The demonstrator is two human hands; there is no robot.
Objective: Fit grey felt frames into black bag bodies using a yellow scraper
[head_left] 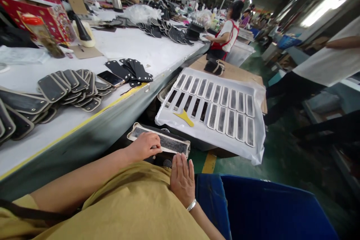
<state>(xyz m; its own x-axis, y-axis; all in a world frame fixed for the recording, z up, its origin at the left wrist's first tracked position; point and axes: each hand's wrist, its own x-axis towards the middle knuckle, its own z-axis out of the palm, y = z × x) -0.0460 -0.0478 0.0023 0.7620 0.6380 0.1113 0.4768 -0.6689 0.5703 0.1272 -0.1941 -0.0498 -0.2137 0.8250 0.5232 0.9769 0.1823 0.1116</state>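
We cannot make out all of what lies under our hands: the dark body below the pale-edged grey panel (173, 142) sinks into shadow, and our yellow shirt (140, 202) cuts off its near side. The panel itself lies just in front of our lap, between the table (118, 47) and the white-covered board (203, 132). Our left hand (144, 145) covers part of its near edge, and our right fingertips overlap the corner nearest us. The blue bin (270, 210) beside us runs out of the picture at the bottom.

Our left forearm reaches in from the lower left, the wrist slightly bent, fingers curled and thumb brought close to them at the panel's edge; the grip is narrow, but we cannot tell whether it pinches anything. Our right hand lies back upward, fingers straight and close together, pointing away from us, a bracelet (191, 205) at the wrist; it is flat and grasps nothing that we can see.
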